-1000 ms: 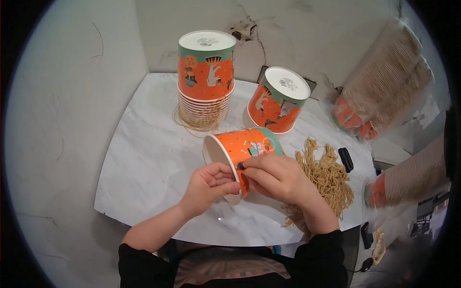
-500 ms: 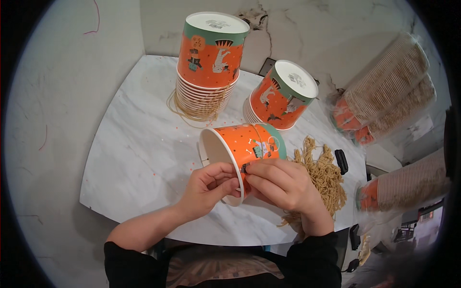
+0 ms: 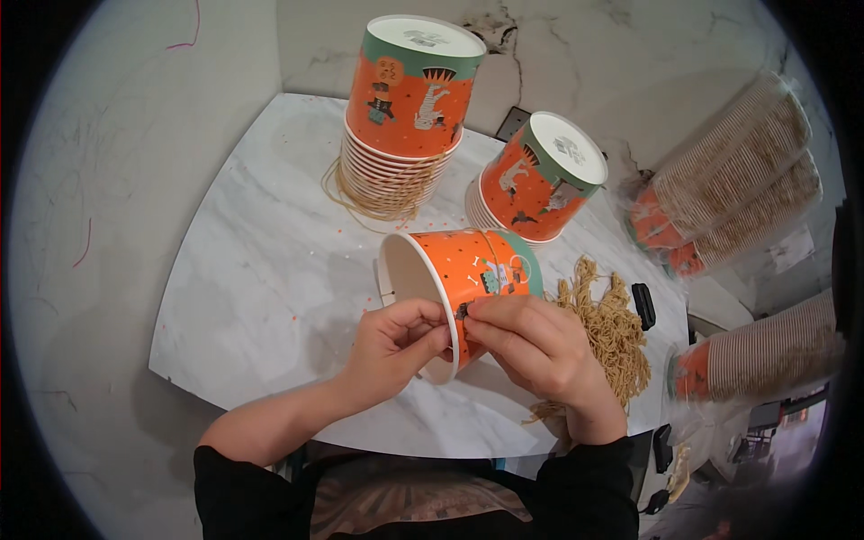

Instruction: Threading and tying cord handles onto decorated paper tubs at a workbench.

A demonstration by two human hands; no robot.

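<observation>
An orange and green paper bucket [image 3: 445,261] lies on its side on the table, its white-rimmed mouth facing left. A tan cord [image 3: 492,249] crosses over its outer wall and runs down to my right hand [image 3: 540,346]. Those fingers are closed in a pinch against the outside, near the rim; the cord's end is hidden there. My left hand [image 3: 396,351] reaches into the mouth, with thumb and fingers closed together just inside the rim. What the left fingertips hold, if anything, is hidden. A small bit shows on the inner wall at the far side.
Upside-down bucket stacks, one tall [image 3: 409,99] and one shorter [image 3: 540,180], stand at the back. Loose cords [image 3: 373,198] circle the tall stack. A tan cord pile [image 3: 612,337] and a small black object [image 3: 643,307] lie to the right. Wrapped bucket stacks [image 3: 729,180] stand beyond.
The view has shifted slightly. My right fingertips have edged along the bucket's outer wall close to the rim; the left hand stays inside the mouth with little change.
</observation>
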